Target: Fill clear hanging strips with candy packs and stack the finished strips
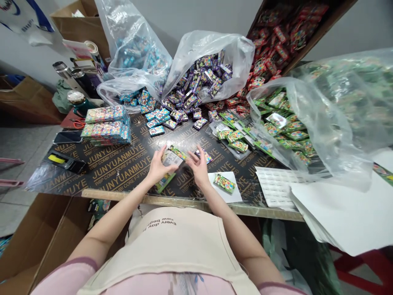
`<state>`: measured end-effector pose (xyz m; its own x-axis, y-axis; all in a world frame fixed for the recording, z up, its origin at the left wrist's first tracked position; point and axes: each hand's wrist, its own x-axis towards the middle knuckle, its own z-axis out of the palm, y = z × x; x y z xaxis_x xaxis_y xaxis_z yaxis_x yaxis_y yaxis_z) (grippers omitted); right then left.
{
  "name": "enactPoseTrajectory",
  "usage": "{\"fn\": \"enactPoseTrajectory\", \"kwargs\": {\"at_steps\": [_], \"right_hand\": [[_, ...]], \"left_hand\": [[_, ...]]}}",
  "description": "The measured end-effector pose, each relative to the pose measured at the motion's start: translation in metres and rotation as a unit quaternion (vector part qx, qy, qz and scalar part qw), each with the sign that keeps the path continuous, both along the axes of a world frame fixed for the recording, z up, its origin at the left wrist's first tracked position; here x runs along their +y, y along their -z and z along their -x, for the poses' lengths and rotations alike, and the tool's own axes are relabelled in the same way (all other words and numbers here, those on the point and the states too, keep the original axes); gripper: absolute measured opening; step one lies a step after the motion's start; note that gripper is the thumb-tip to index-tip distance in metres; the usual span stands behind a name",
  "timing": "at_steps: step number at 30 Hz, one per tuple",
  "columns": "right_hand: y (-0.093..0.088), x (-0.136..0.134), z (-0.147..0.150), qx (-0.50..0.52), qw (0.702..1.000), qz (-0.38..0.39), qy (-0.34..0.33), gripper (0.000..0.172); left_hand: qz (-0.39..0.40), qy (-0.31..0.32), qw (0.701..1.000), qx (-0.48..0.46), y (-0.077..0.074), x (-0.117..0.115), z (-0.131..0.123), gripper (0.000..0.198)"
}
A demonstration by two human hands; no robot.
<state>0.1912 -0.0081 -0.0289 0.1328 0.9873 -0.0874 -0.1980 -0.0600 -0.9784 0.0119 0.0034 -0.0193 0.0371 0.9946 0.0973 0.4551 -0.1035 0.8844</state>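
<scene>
My left hand [159,166] is closed round a clear flat packet [170,160] with a green card end, held just above the dark plywood table [116,166]. My right hand [199,168] has its fingers curled at the packet's other side and pinches a small purple patterned box [205,155]. A small green box [178,153] pokes out between the two hands. Another green box [224,183] lies on a white sheet just right of my right hand.
Clear bags of blue [135,53], purple [205,73] and green boxes [285,123] ring the table's far side. Filled packets are stacked [106,125] at left. Label sheets [274,184] and white paper [346,209] lie right. An open carton [39,241] stands below left.
</scene>
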Motion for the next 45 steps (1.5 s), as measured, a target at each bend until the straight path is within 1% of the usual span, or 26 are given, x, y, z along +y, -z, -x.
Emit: {"fn": "enactPoseTrajectory", "kwargs": {"at_steps": [1,2,3,4,6,8,10,13,14,16,18,20,21,22,25,26,28,30,34,38,40,41,43,45], "right_hand": [[-0.005,0.003,0.009,0.051,0.998,0.027,0.01,0.078],[-0.01,0.006,0.017,0.092,0.994,0.047,0.021,0.069],[-0.016,0.01,0.023,0.122,0.99,0.058,0.037,0.062],[-0.022,0.015,0.028,0.142,0.986,0.062,0.06,0.055],[-0.033,0.022,0.033,0.155,0.981,0.066,0.095,0.044],[-0.04,0.025,0.033,0.153,0.981,0.082,0.088,0.037],[-0.044,0.023,0.031,0.151,0.981,0.101,0.063,0.036],[-0.046,0.014,0.026,0.17,0.979,0.095,0.052,0.04],[-0.047,0.01,0.024,0.185,0.977,0.091,0.049,0.041],[-0.048,0.005,0.018,0.224,0.969,0.094,0.039,0.044],[-0.05,0.003,0.013,0.248,0.962,0.113,0.027,0.045],[-0.051,0.003,0.009,0.243,0.962,0.127,0.016,0.043],[-0.05,0.004,0.008,0.231,0.965,0.125,0.012,0.039],[-0.049,0.005,0.008,0.217,0.969,0.116,0.01,0.032],[-0.043,0.005,0.006,0.138,0.989,0.047,0.03,0.009],[-0.04,0.004,0.006,0.102,0.994,0.018,0.041,0.006],[-0.035,0.0,0.003,0.039,0.997,-0.031,0.052,0.011],[-0.033,-0.003,-0.001,-0.003,0.997,-0.056,0.056,0.014],[-0.038,-0.001,-0.007,-0.049,0.996,-0.046,0.063,0.013],[-0.047,0.007,-0.012,-0.047,0.998,-0.031,0.014,0.016],[-0.05,0.009,-0.015,-0.052,0.998,-0.026,-0.005,0.016],[-0.051,0.01,-0.016,-0.055,0.998,-0.025,-0.01,0.016],[-0.052,0.009,-0.019,-0.061,0.998,-0.028,-0.02,0.017],[-0.052,0.005,-0.02,-0.071,0.996,-0.034,-0.03,0.017]], "left_hand": [[0.015,-0.028,0.997,-0.075,0.001,0.002,-0.006,0.068],[0.031,-0.047,0.987,-0.153,0.002,0.002,-0.012,0.055],[0.048,-0.062,0.97,-0.23,0.002,0.001,-0.019,0.045],[0.062,-0.075,0.949,-0.301,0.003,-0.001,-0.026,0.041],[0.088,-0.108,0.896,-0.421,0.001,-0.008,-0.038,0.04],[0.124,-0.135,0.845,-0.502,-0.004,-0.015,-0.046,0.038],[0.177,-0.151,0.804,-0.547,-0.01,-0.017,-0.049,0.036],[0.263,-0.164,0.76,-0.572,-0.02,-0.011,-0.045,0.028],[0.285,-0.164,0.752,-0.572,-0.022,-0.007,-0.043,0.024],[0.315,-0.154,0.748,-0.564,-0.027,0.0,-0.039,0.018],[0.324,-0.131,0.758,-0.551,-0.032,0.005,-0.037,0.016],[0.301,-0.111,0.783,-0.533,-0.036,0.006,-0.037,0.02],[0.272,-0.107,0.803,-0.519,-0.037,0.005,-0.038,0.02],[0.23,-0.106,0.829,-0.498,-0.039,0.004,-0.038,0.018],[0.079,-0.087,0.916,-0.384,-0.042,-0.001,-0.036,0.008],[0.046,-0.069,0.938,-0.336,-0.044,-0.002,-0.034,0.008],[0.026,-0.028,0.966,-0.256,-0.046,-0.001,-0.027,0.011],[0.051,0.001,0.974,-0.221,-0.049,0.004,-0.02,0.015],[0.13,0.038,0.963,-0.235,-0.054,0.017,-0.013,0.025],[0.16,0.05,0.957,-0.235,-0.056,0.024,-0.015,0.023],[0.144,0.057,0.967,-0.204,-0.058,0.025,-0.015,0.019],[0.122,0.065,0.975,-0.176,-0.058,0.024,-0.015,0.016],[0.055,0.092,0.989,-0.106,-0.061,0.02,-0.014,0.01],[-0.027,0.126,0.991,-0.038,-0.063,0.015,-0.012,0.01]]}}
